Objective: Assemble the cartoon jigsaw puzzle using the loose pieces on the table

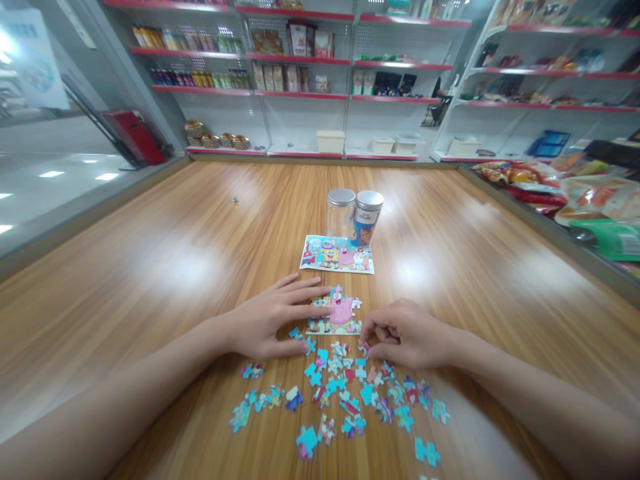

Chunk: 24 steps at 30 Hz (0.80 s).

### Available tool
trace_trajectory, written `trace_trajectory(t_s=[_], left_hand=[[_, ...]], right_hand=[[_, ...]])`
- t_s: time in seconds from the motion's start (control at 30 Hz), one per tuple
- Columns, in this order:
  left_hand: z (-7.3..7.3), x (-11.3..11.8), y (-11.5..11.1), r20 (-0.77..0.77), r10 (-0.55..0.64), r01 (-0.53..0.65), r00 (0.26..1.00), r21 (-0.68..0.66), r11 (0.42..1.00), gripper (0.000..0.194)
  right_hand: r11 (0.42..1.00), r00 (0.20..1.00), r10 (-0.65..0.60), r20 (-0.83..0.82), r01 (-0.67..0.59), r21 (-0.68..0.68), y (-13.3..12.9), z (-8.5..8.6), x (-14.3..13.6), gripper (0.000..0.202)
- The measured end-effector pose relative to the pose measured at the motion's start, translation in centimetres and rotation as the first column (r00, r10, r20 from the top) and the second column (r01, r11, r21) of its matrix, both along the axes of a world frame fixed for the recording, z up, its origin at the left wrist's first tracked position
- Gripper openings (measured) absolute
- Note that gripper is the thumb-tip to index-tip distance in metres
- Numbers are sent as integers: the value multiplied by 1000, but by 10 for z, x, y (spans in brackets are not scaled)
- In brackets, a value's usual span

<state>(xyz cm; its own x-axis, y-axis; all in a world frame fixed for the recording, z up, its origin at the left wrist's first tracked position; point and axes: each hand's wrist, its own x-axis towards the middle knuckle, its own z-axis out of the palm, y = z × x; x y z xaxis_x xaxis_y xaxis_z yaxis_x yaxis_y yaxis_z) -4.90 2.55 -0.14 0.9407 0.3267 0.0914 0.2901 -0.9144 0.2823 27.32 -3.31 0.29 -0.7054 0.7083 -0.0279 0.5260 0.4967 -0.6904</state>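
Observation:
A partly joined jigsaw puzzle (pixel 342 312) with a pink cartoon starfish lies flat on the wooden table. My left hand (pixel 280 315) rests over its left side, fingers spread, covering part of the picture. At the puzzle's lower right corner, my right hand (pixel 405 333) pinches a small puzzle piece (pixel 366 348) between thumb and fingertips. Loose puzzle pieces (pixel 336 385), mostly light blue, are scattered just below both hands. Beyond the puzzle lies a printed reference picture (pixel 345 260) of the same cartoon characters.
A clear jar (pixel 341 217) with a silver lid and a labelled jar (pixel 368 220) stand at the reference picture's back edge. A tiny object (pixel 235 199) sits far left on the table (pixel 165 267). Snack bags (pixel 530 180) lie past the right edge; stocked shelves (pixel 300 60) line the back.

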Motion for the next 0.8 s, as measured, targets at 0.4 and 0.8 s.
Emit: trace_trajectory(t_s=[0.4,0.8], left_hand=[[1,1,-1,-3,15,-15,1000,-15,1000,71],[0,1,-1,33,22,-21,999,-36,999,70]], right_hand=[[983,994,-109,-30,112,145,0,-10,-1,16],[952,977,-212,-19,211,222,0,-12,-6,21]])
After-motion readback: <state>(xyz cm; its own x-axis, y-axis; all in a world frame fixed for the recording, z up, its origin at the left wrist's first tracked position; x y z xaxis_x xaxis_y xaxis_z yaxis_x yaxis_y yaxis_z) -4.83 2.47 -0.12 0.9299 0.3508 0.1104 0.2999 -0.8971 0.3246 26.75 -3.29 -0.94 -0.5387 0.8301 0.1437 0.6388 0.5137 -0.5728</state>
